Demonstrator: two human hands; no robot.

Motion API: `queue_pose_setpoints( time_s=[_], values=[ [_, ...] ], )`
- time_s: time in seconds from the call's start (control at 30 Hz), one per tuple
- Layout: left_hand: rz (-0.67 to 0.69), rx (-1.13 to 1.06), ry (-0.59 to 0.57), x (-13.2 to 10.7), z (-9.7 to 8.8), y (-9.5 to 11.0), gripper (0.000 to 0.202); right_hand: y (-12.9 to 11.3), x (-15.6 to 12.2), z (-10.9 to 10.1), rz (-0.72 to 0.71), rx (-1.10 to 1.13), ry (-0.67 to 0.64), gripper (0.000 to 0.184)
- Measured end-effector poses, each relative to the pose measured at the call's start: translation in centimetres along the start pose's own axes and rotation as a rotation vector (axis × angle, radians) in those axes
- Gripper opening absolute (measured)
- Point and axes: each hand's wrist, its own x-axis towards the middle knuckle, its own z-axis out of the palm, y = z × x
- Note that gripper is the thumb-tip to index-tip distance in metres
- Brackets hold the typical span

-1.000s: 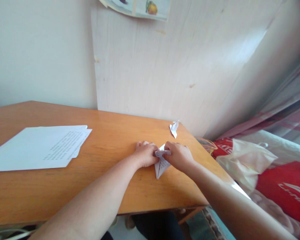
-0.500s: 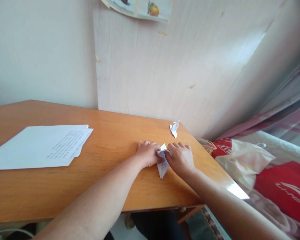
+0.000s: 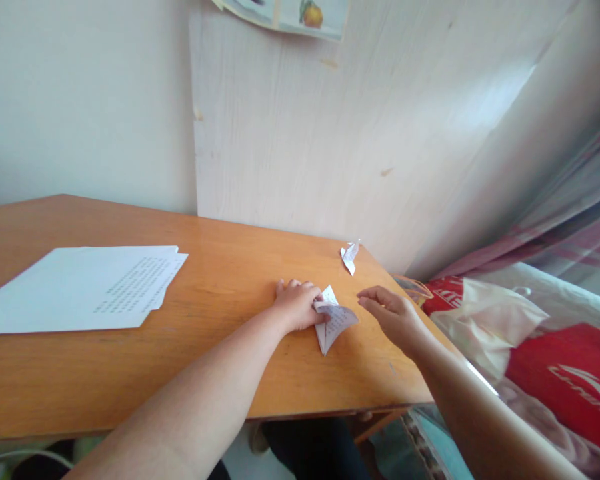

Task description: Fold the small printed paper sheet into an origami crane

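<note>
Near edge first: dark-clad leg (image 3: 320, 450) under the wooden desk (image 3: 220, 373), both forearms reaching in over the top. Folded paper (image 3: 330, 330) is on the desk, right of centre, between the two hands: point toward the wearer, another point away, printed text on the faces. Main change vs half a second ago: right hand (image 3: 393, 317) has let go and backed off to the right. It's loosely curled now, thumb and forefinger tips close to each other, nothing between them, clear of the paper. Result: the flap that was bunched between both hands now fans out to the right, curved and lifted, unheld on that side. Left hand (image 3: 297, 305) hasn't moved much; thumb and forefinger pinch the paper's left side, other fingers bent onto the desk. Exact thumb contact is partly hidden. My read on the folding: left is the only anchor, that right flap isn't creased flat yet, and it probably needs the right hand back to set it. Risk: paper could pivot under a one-sided hold. Stack of sheets (image 3: 105, 287) lies well off to the left, untouched. Farther back: a smaller folded piece (image 3: 350, 258) near the desk's far right corner, then the pale panel (image 3: 290, 133) behind the desk.
</note>
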Motion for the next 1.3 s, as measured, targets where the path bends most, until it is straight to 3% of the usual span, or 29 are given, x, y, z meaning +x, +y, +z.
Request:
queue_pose_setpoints(
  time_s=[0.17,0.37,0.73,1.13,1.3],
  values=[
    [0.002,-0.007,-0.003,-0.1,-0.1,0.0,0.042,2.4,0.0,0.7,0.048,0.018,-0.154,0.029],
    [0.003,-0.005,-0.015,-0.1,-0.2,-0.1,0.041,2.2,-0.1,1.5,0.073,0.115,-0.264,0.03],
    [-0.018,-0.011,-0.022,-0.1,-0.2,0.1,0.04,1.8,0.5,1.9,0.0,0.136,-0.272,0.026],
    [-0.017,-0.008,-0.011,-0.1,-0.2,0.2,0.042,1.0,0.9,2.1,0.036,0.2,-0.257,0.02],
    [-0.009,-0.014,0.0,-0.1,-0.1,0.1,0.039,0.1,0.1,1.7,0.006,0.143,-0.202,0.037]
  ],
)
